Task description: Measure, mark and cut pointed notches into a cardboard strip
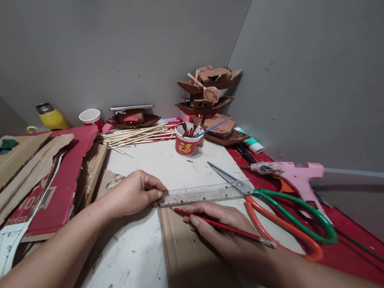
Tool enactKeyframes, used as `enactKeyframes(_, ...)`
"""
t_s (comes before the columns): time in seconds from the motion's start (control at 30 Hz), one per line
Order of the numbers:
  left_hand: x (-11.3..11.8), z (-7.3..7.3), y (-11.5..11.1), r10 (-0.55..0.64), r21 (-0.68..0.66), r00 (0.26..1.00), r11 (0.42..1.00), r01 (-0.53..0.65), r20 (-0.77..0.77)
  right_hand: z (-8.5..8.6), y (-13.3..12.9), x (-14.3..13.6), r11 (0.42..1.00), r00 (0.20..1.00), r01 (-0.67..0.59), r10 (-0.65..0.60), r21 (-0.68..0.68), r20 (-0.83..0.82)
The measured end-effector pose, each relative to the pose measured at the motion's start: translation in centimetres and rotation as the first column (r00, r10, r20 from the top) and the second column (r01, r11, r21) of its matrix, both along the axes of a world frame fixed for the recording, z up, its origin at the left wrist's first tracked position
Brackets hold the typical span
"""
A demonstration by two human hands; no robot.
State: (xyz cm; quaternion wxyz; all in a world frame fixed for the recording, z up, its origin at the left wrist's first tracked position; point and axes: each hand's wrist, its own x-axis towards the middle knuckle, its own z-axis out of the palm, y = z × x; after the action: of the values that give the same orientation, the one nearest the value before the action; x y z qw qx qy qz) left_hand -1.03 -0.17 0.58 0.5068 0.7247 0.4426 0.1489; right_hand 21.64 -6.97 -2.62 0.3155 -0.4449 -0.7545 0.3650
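A clear ruler (198, 194) lies across the far edge of a brown cardboard piece (182, 256) on a white board (138, 256). The fingertips of my left hand (137, 194) are closed on the ruler's left end. My right hand (219, 228) holds a red and black pencil (227, 227), its tip at the cardboard just below the ruler, near the left corner. Scissors (243, 186) with one green and one orange handle lie right of the ruler, blades partly apart, their tips pointing away to the left.
Paint cup (185, 145) with a blue stick stands beyond the ruler. Thin wooden sticks (135, 135) and brown model boats (213, 102) are behind. Stacked cardboard (55, 192) fills the left. A pink glue gun (294, 174) lies right, against the grey wall (326, 78).
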Motion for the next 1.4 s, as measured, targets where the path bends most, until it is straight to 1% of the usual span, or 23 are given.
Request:
enactKeyframes(0.4,-0.1,-0.2,0.0,0.003,-0.015,1.0,1.0,-0.002,0.025,0.1,0.0,0.1,0.999,1.0,-0.012,0.012,-0.042,0.006)
enactKeyframes(0.7,-0.2,-0.3,0.0,0.011,-0.018,1.0,1.0,-0.01,0.028,0.2,-0.1,0.1,1.0,1.0,-0.01,0.009,-0.016,-0.007)
enactKeyframes(0.83,-0.2,-0.3,0.1,0.006,-0.017,1.0,1.0,-0.006,0.017,-0.2,-0.1,0.2,0.996,0.996,-0.076,0.079,0.055,-0.049)
enactKeyframes(0.9,-0.2,-0.2,0.1,0.005,-0.023,1.0,1.0,-0.005,0.012,-0.5,-0.1,0.3,0.992,0.993,-0.084,0.092,0.099,-0.077)
enactKeyframes(1.07,-0.1,0.0,0.1,0.017,-0.036,1.0,0.999,-0.016,0.002,-0.8,-0.3,0.4,0.994,0.994,-0.031,0.041,0.102,-0.101)
enactKeyframes(1.3,0.0,0.2,0.0,0.033,-0.035,0.999,0.999,-0.033,-0.004,0.2,-0.1,0.3,0.999,0.997,0.006,-0.003,0.039,-0.076)
enactKeyframes(1.4,0.0,0.1,0.0,0.027,-0.033,1.0,0.999,-0.027,-0.002,0.3,0.0,0.2,1.0,0.998,0.016,-0.015,0.019,-0.06)
